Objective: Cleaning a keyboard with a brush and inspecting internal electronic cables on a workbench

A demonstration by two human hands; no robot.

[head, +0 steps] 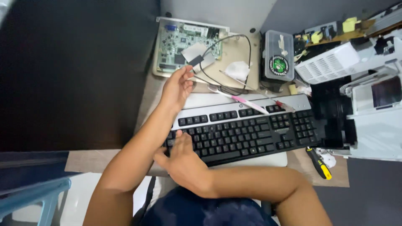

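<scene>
My left hand (178,86) reaches forward with its fingers apart. Its fingertips are at the near edge of a green circuit board (180,42), next to a grey metal plate (197,54) and a looped black cable (248,54). It holds nothing. My right hand (181,158) crosses in from the right and lies flat on the left end of a black keyboard with a silver top strip (251,132). Its fingers rest on the keys and its thumb is at the front edge.
A pink and white brush (247,102) and a red-tipped tool (284,105) lie across the keyboard's top. Behind are a white tissue (238,69) and a clear plastic box (277,54). White opened machines (368,109) stand at right, a yellow-black screwdriver (319,164) lies near the front, and a blue stool (33,196) is lower left.
</scene>
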